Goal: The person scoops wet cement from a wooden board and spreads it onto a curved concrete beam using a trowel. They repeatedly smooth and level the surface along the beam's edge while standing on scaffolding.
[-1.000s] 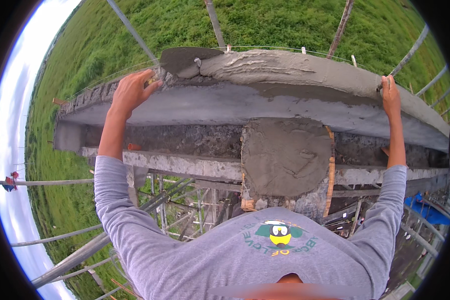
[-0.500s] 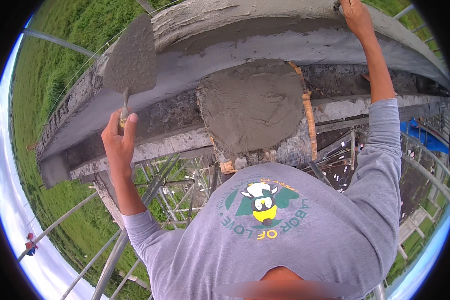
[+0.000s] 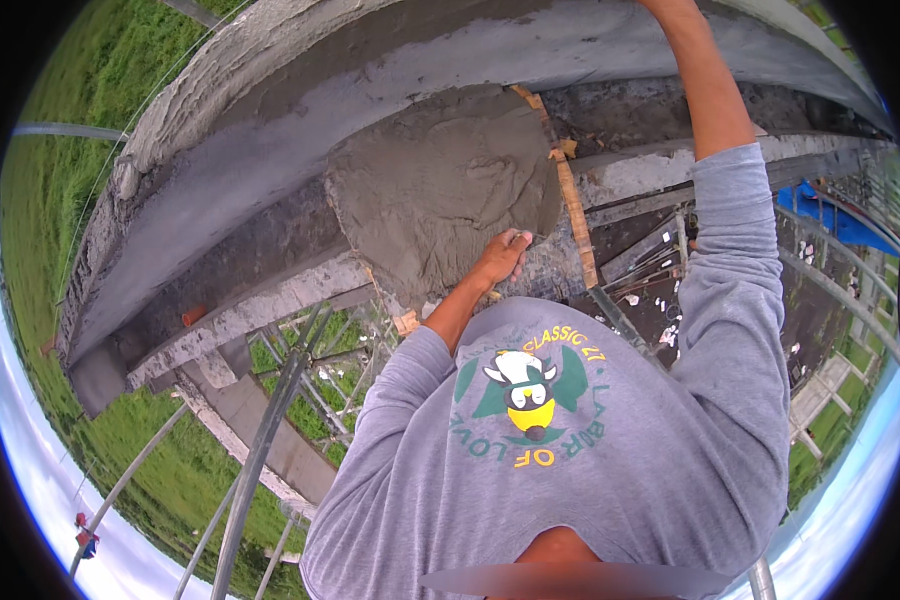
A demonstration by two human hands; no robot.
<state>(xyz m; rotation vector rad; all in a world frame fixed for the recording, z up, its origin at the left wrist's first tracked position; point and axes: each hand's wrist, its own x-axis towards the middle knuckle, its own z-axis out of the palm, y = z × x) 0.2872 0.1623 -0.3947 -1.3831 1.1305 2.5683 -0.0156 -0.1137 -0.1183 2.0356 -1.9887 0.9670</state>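
Watching from beside: left hand [image 3: 505, 258] at the near edge of the mortar [image 3: 435, 175], fingers curled; can't tell what they pinch. Mortar spreads beyond and left of that grip, on a board [image 3: 560, 272]. Curved wall [image 3: 260, 125] farther beyond. Right hand past view, grip untold; forearm [image 3: 712, 85] upper right of the left grip.
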